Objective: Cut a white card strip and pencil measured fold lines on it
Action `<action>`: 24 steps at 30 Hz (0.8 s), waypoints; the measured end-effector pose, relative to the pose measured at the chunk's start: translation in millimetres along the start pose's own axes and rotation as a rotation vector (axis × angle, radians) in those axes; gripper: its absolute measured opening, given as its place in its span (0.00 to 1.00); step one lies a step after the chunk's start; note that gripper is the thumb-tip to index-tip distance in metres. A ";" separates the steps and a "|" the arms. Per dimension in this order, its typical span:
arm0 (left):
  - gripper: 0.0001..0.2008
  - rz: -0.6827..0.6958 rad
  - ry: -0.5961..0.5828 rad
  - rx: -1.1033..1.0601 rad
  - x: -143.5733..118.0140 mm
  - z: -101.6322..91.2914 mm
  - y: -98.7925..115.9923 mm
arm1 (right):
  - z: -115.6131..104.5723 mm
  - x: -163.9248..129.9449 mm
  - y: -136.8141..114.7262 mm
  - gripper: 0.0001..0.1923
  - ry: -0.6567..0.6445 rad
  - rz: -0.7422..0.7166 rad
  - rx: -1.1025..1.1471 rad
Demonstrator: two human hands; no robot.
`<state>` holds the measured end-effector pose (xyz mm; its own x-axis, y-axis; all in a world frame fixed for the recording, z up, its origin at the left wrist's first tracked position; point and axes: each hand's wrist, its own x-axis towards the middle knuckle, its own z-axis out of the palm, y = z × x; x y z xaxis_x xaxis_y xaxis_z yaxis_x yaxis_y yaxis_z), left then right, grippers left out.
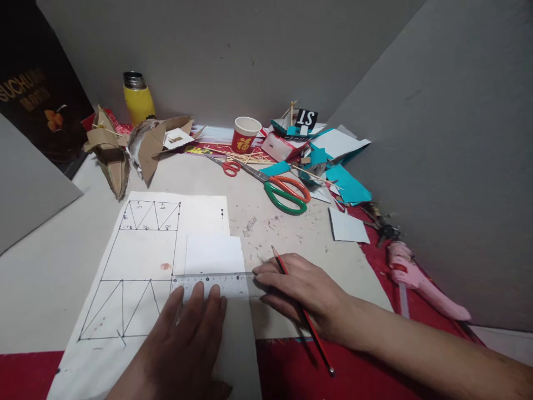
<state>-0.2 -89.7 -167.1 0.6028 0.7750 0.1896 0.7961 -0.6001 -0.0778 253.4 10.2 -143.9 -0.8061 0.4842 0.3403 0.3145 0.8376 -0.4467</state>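
My left hand (183, 339) lies flat with its fingers pressing a clear ruler (216, 280) down across a small white card (214, 254). The card rests on a large white sheet (141, 261) drawn with black truss lines. My right hand (300, 291) holds a red pencil (310, 328), its fingertips touching the ruler's right end and the pencil tip pointing up and away. Both hands sit on a beige cardboard work surface (283, 233).
Large green and orange scissors (283, 191) and small red scissors (228, 166) lie behind. A red paper cup (245, 134), yellow flask (137, 100), cardboard scraps (125, 147), teal card pieces (347, 186), a white card (347, 225) and a pink glue gun (416, 278) ring the work area. Grey boards wall it in.
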 end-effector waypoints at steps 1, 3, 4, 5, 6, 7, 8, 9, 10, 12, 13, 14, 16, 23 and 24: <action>0.31 -0.011 0.000 -0.012 -0.6 0.6 0.4 | 1.6 -1.3 -0.2 0.16 0.004 0.011 0.002; 0.31 -0.024 -0.001 -0.033 -1.8 2.3 1.1 | 3.5 -2.8 -0.4 0.15 0.012 0.021 -0.002; 0.31 -0.026 0.000 -0.041 -2.1 3.2 1.1 | 4.0 -3.1 -0.7 0.15 0.016 0.021 -0.005; 0.31 -0.027 0.001 -0.049 -2.3 3.8 0.9 | 4.2 -3.3 -1.0 0.14 0.015 0.023 -0.009; 0.32 -0.027 0.002 -0.056 -2.1 4.0 0.3 | 4.3 -3.4 -1.4 0.14 0.015 0.025 -0.012; 0.32 -0.026 0.005 -0.062 -1.7 3.8 -0.7 | 4.2 -3.4 -1.9 0.14 0.012 0.025 -0.014; 0.32 -0.022 0.006 -0.065 -1.1 3.3 -1.9 | 4.1 -3.4 -2.4 0.14 0.008 0.027 -0.015; 0.33 -0.011 0.006 -0.064 -0.4 2.4 -3.2 | 4.0 -3.4 -2.9 0.14 0.003 0.030 -0.015; 0.33 0.001 0.004 -0.060 0.2 1.3 -4.6 | 3.9 -3.3 -3.4 0.14 -0.002 0.033 -0.015; 0.33 0.028 -0.001 -0.048 1.1 -1.0 -7.0 | 3.6 -2.9 -4.3 0.14 -0.006 0.035 -0.016; 0.33 0.037 0.000 -0.043 1.3 -2.0 -7.9 | 3.4 -2.7 -4.5 0.14 -0.008 0.036 -0.017; 0.32 0.040 0.002 -0.041 1.4 -2.7 -8.4 | 3.3 -2.5 -4.6 0.14 -0.008 0.034 -0.017; 0.32 0.037 0.008 -0.040 1.6 -3.4 -8.7 | 2.9 -2.2 -4.4 0.13 -0.007 0.027 -0.015; 0.33 0.042 0.005 -0.036 0.5 0.5 -6.6 | 2.0 -1.5 -3.0 0.13 -0.008 0.023 -0.008; 0.34 0.030 0.008 -0.037 0.0 1.3 -5.5 | 2.1 -1.5 -3.0 0.14 -0.008 0.023 -0.006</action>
<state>-4.5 -86.1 -167.9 0.6257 0.7551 0.1956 0.7751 -0.6301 -0.0469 252.6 6.5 -144.9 -0.8028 0.5012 0.3230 0.3361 0.8278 -0.4492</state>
